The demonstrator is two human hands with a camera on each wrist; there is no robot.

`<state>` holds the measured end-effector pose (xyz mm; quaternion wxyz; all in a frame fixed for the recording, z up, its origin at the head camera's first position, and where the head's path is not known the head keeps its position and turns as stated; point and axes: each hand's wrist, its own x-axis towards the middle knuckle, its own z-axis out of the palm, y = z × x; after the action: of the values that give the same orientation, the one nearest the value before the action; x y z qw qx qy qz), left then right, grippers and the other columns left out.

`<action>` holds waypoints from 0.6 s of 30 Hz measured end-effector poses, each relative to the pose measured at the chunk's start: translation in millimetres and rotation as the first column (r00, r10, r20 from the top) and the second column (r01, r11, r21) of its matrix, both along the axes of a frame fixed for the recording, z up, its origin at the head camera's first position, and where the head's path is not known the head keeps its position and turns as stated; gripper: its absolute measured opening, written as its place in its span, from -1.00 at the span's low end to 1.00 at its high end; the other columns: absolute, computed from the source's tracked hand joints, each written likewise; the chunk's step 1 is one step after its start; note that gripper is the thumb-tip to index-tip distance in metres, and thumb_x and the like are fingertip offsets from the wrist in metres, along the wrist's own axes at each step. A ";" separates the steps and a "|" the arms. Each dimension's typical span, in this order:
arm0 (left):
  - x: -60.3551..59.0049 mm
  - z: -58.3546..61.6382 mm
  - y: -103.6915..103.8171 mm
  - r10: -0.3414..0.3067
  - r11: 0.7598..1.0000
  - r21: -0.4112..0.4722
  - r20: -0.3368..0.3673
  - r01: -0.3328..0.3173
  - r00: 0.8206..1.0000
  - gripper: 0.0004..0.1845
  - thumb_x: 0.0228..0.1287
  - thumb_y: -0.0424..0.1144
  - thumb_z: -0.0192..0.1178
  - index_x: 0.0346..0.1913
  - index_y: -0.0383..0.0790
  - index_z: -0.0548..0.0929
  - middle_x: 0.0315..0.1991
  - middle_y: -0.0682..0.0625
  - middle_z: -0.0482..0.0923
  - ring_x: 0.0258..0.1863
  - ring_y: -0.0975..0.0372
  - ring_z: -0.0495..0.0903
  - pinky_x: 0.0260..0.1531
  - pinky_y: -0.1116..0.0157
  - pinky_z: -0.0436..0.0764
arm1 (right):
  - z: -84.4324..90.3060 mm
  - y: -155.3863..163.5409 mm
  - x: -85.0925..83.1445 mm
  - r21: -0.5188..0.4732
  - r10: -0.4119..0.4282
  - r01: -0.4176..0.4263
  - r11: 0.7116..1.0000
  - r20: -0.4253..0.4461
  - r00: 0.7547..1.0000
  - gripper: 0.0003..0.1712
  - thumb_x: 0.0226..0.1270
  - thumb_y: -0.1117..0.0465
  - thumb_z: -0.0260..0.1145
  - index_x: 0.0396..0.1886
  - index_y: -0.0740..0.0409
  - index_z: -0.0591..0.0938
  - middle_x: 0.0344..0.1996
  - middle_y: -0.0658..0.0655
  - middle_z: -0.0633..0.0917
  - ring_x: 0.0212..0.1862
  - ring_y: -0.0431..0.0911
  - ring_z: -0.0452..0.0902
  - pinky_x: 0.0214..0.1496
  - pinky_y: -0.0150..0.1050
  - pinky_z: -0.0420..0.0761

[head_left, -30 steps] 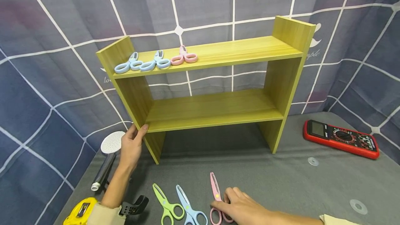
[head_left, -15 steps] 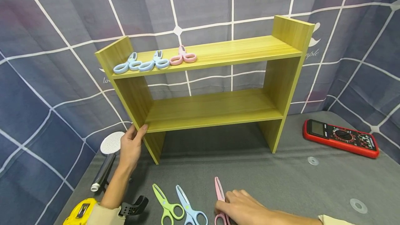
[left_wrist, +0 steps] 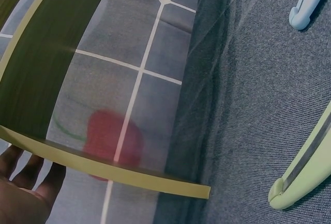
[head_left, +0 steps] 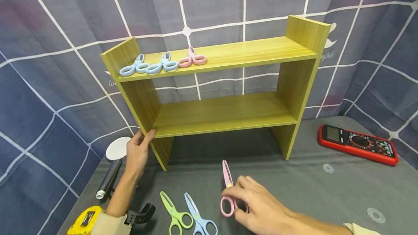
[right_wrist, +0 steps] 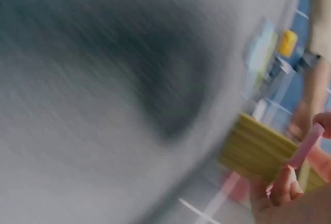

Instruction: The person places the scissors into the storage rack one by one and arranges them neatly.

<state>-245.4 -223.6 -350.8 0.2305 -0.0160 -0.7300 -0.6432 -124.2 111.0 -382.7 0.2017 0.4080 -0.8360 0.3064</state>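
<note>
A yellow-green wooden shelf unit point(head_left: 222, 115) stands on the grey table. My left hand point(head_left: 138, 151) grips its left side panel at the lower shelf's corner. My right hand point(head_left: 253, 206) pinches the pink scissors point(head_left: 226, 186) by their handles and holds them above the table, blades pointing toward the shelf. In the blurred right wrist view, the pink scissors point(right_wrist: 306, 145) show between my fingertips point(right_wrist: 282, 182). Green scissors point(head_left: 174, 211) and blue scissors point(head_left: 199, 215) lie on the table near the front. Two blue pairs point(head_left: 148, 66) and a pink pair point(head_left: 192, 59) lie on the top shelf.
A red multimeter point(head_left: 357, 144) lies at the right. A shower head point(head_left: 112, 164) and a yellow tape measure point(head_left: 83, 222) lie at the left. Two clear discs point(head_left: 328, 168) sit on the grey cloth at right. A checked blue curtain hangs behind.
My right hand has closed on the pink scissors and lifted them off the table toward the shelf. The left hand has stayed on the shelf's side panel.
</note>
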 end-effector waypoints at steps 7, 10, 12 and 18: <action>0.0 -0.7 0.5 -0.004 1.000 0.019 -0.011 0.004 1.000 -0.59 0.43 -0.29 0.19 0.26 -0.37 0.55 -0.27 0.26 0.67 -0.25 0.36 0.54 -0.27 0.45 0.47 | 75.9 5.4 -8.6 -0.179 -0.032 0.011 0.984 -0.113 0.993 -0.41 0.01 0.40 0.33 0.12 -0.05 0.66 -0.24 -0.14 0.50 -0.22 -0.28 0.33 -0.24 -0.45 0.36; -0.3 -1.4 0.2 -0.005 1.000 0.009 -0.003 0.005 1.000 -0.59 0.43 -0.28 0.19 0.27 -0.34 0.55 -0.25 0.29 0.66 -0.20 0.37 0.55 -0.21 0.45 0.47 | 107.4 7.5 -12.8 -0.262 -0.042 -0.015 0.965 -0.210 0.977 -0.40 0.01 0.42 0.31 0.15 0.08 0.62 -0.21 -0.05 0.57 -0.19 -0.20 0.40 -0.18 -0.37 0.38; -0.6 -1.7 0.2 -0.002 1.000 -0.002 0.000 0.002 1.000 -0.59 0.43 -0.27 0.19 0.27 -0.33 0.55 -0.24 0.30 0.66 -0.18 0.37 0.56 -0.18 0.46 0.47 | 128.6 8.1 -15.3 -0.305 -0.054 -0.030 0.952 -0.262 0.964 -0.43 0.03 0.43 0.30 0.14 0.19 0.61 -0.19 0.02 0.60 -0.16 -0.14 0.44 -0.11 -0.30 0.39; -0.4 -1.0 -0.4 0.015 1.000 -0.011 0.006 -0.015 1.000 -0.60 0.43 -0.25 0.19 0.25 -0.34 0.57 -0.26 0.30 0.66 -0.22 0.37 0.54 -0.26 0.43 0.47 | 183.6 9.5 -35.0 -0.362 -0.136 0.034 0.932 -0.261 0.956 -0.53 0.09 0.46 0.29 0.08 0.31 0.61 -0.27 0.10 0.62 -0.15 -0.09 0.47 -0.05 -0.20 0.39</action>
<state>-245.8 -223.9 -351.8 0.2332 -0.0098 -0.7344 -0.6373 -159.2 120.5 -199.1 0.4019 0.3676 -0.7471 0.3812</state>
